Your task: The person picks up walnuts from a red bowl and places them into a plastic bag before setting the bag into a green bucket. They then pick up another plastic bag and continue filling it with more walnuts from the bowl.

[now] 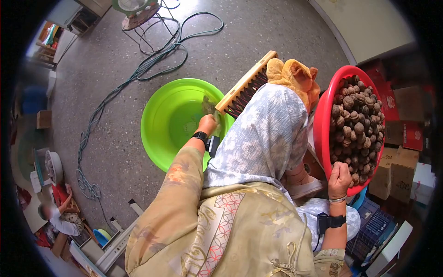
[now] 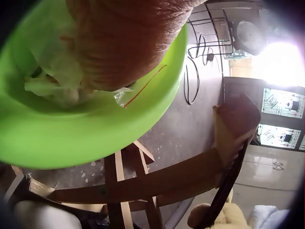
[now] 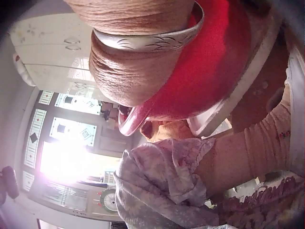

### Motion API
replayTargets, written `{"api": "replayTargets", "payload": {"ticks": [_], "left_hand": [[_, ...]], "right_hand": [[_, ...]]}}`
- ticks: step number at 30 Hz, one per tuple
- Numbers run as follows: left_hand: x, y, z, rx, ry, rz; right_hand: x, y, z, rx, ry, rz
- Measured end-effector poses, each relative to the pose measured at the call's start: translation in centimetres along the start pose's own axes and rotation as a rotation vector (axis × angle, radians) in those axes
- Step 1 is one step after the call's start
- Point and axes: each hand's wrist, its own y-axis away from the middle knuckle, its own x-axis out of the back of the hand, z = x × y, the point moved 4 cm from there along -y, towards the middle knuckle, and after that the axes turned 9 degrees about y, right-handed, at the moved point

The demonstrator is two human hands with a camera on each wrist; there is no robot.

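In the head view the left hand [image 1: 207, 124] is over the right part of a green basin [image 1: 161, 124], its fingers curled round a crumpled clear plastic bag [image 1: 208, 105]. The same bag [image 2: 62, 88] shows below the left hand [image 2: 128, 43] in the left wrist view, inside the basin [image 2: 95, 138]. The right hand [image 1: 339, 177] grips the near rim of a red basin [image 1: 325, 124] heaped with walnuts [image 1: 357, 120]. In the right wrist view the right hand [image 3: 133, 71] covers part of the red basin [image 3: 209, 62]; its fingertips are hidden.
A wooden-framed folding stool [image 1: 247, 85] stands between the green basin and the knee, with an orange plush item [image 1: 295, 76] beside it. Green cable [image 1: 138, 69] lies looped on the floor. Cardboard boxes [image 1: 401, 168] are stacked at the right. Another person [image 1: 64, 214] is at the far left.
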Motion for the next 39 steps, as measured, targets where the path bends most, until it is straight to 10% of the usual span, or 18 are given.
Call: {"api": "replayTargets", "payload": {"ticks": [19, 39], "left_hand": [[-2.6, 0.1, -4.1, 0.036, 0.526, -0.163], [2.7, 4.1, -4.3, 0.180, 0.469, -0.056]], "right_hand": [[0.1, 0.0, -0.1, -0.004, -0.013, 0.004], [-0.1, 0.1, 0.1, 0.030, -0.020, 0.039]]}}
